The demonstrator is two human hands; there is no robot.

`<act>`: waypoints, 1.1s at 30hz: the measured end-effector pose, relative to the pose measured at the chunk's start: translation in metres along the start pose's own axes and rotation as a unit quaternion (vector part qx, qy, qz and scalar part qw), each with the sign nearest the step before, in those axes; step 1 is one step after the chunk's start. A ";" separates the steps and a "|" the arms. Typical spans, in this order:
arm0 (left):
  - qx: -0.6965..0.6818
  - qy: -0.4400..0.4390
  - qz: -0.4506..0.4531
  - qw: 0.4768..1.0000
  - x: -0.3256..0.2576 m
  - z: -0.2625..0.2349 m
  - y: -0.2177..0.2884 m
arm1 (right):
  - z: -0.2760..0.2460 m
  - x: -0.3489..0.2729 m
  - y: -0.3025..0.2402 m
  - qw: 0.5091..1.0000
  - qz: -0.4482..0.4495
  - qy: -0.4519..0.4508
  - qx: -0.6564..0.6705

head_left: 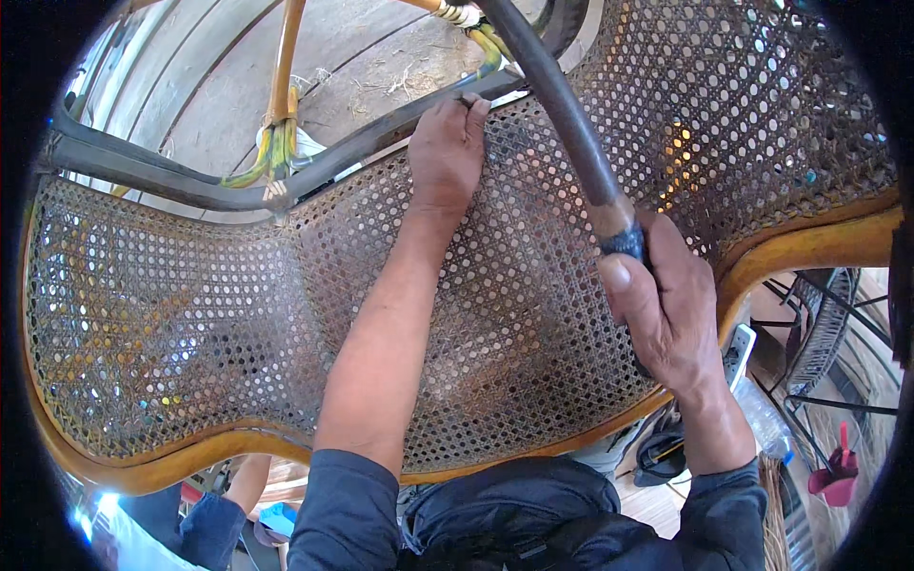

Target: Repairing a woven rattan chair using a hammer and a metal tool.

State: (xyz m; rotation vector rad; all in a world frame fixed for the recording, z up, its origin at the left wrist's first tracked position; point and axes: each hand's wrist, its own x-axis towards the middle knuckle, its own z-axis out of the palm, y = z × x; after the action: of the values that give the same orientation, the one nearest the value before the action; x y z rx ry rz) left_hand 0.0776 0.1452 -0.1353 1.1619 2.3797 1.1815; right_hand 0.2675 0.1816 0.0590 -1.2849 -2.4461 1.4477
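Observation:
A large woven cane panel (381, 324), pierced with small holes, spreads before me in a curved yellow-brown rattan frame (190, 455). My left hand (447, 152) is closed at the panel's far edge, by the dark rail (352, 150). Whatever its fingers hold is hidden. Over the right part of the panel slants a dark curved pole (562, 119), with a pale bare band and a blue-black wrapped part near its lower end. Around that lower end my right hand (671, 300) is wrapped, thumb on top.
Yellow-green bound joints (278, 152) and a slim rattan leg (286, 62) stand beyond the rail, over a plank floor (390, 67) with fibre scraps. Another person's arm (249, 483) shows at lower left. A clear bottle (762, 419) and a pink pouch (834, 479) are at lower right.

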 end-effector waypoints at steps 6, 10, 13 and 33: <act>0.006 0.043 0.102 0.994 0.002 0.004 -0.004 | 0.007 0.019 0.027 0.994 -0.001 -0.056 -0.099; -0.006 0.027 0.015 1.000 -0.008 -0.014 0.003 | 0.008 0.003 0.017 0.994 0.068 -0.052 -0.063; -0.081 0.084 -0.069 0.991 -0.007 -0.019 0.007 | 0.006 0.005 0.015 0.994 0.090 -0.042 -0.045; 0.000 0.024 0.015 1.000 -0.004 -0.009 -0.001 | 0.008 0.005 0.001 0.998 -0.038 -0.032 -0.039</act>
State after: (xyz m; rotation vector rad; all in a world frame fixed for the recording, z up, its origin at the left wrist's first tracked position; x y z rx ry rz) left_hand 0.0758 0.1369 -0.1308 1.1848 2.4050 1.2334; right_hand 0.2615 0.1790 0.0522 -1.1608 -2.5858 1.4092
